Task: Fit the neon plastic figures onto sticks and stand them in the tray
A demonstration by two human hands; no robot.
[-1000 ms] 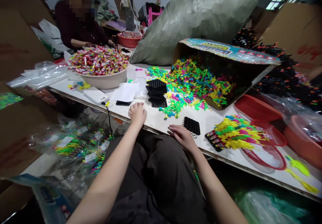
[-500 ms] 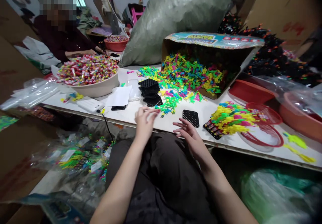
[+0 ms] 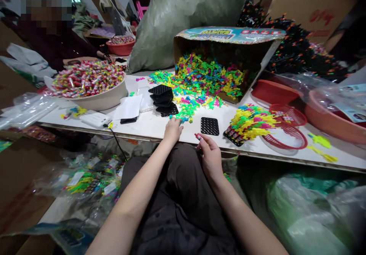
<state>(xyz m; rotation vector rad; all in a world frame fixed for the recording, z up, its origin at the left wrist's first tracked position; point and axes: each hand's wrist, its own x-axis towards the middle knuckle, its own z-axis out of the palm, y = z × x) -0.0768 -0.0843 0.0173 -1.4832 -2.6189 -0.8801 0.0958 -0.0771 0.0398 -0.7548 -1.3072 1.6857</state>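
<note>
My left hand (image 3: 172,128) rests on the white table (image 3: 154,127) at its front edge, fingertips touching the near end of a spill of small neon plastic toys (image 3: 191,108); whether it grips one I cannot tell. My right hand (image 3: 209,150) is closed in a pinch on a small wrapped candy (image 3: 198,136) at the table's edge. A single black grid tray (image 3: 209,126) lies just beyond my right hand. To its right, a filled tray (image 3: 248,124) bristles with yellow, green and pink toys. A stack of black trays (image 3: 163,99) sits beyond my left hand.
A tipped cardboard box (image 3: 228,37) spills neon toys. A beige basin of wrapped candies (image 3: 88,81) stands at left, with another person behind it. Red mesh baskets (image 3: 286,134) and red tubs (image 3: 328,117) fill the right. A white power bank (image 3: 95,119) and phone (image 3: 128,120) lie near the edge.
My left hand moved right and forward to the toy pile. My right hand, open before, has closed on a small wrapped candy. The view has shifted right.
</note>
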